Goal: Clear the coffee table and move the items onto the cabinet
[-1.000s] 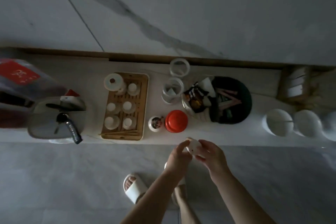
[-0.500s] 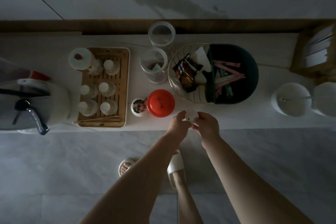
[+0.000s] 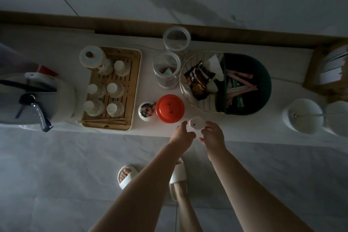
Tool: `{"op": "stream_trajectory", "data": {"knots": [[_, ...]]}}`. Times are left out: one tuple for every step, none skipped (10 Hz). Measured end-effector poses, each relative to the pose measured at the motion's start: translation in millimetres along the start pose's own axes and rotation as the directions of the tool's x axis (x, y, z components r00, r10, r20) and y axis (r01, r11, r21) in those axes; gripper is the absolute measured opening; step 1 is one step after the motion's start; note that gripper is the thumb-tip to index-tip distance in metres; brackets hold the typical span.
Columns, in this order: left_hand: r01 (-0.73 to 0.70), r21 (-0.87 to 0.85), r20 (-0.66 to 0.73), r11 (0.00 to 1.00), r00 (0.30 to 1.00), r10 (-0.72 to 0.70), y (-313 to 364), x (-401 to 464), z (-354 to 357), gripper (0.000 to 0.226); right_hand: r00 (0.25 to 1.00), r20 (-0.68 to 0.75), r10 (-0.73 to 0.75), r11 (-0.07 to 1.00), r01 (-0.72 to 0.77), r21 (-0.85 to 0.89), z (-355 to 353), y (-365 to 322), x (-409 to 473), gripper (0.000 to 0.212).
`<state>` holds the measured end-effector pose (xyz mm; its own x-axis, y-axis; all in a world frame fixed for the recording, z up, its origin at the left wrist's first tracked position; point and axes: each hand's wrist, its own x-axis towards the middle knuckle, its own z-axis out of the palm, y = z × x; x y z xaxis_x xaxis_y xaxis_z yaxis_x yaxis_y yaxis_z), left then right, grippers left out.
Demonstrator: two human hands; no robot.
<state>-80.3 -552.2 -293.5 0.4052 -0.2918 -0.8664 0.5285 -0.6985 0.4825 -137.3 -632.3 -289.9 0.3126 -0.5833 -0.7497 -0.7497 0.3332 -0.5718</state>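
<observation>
Head view: both hands, left hand and right hand, cup the small white jar over the crowded cabinet edge (coffee table unseen), nearly set down

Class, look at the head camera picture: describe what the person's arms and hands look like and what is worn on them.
Both forearms are bare as far as the frame shows: no sleeves, and no watch, bracelet or gloves visible. The left hand and right hand show no rings that I can make out in the dim light.
</observation>
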Motion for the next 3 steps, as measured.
{"op": "stream_trajectory", "data": {"knots": [[-0.015, 0.166, -0.010, 0.986, 1.000, 0.017, -3, -19, -11, 0.069, 0.988, 0.032, -0.149, 0.913, 0.150, -0.380, -14, -4, -20, 0.039], [-0.067, 0.318, 0.018, 0.946, 0.998, 0.065, 5, -51, -25, 0.070, 0.948, 0.116, -0.295, 0.755, 0.306, -0.580, -31, -17, -46, 0.047], [-0.150, 0.446, 0.015, 0.882, 0.987, 0.160, 19, -91, -36, 0.068, 0.899, 0.193, -0.392, 0.558, 0.399, -0.728, -48, -34, -73, 0.054]]}}
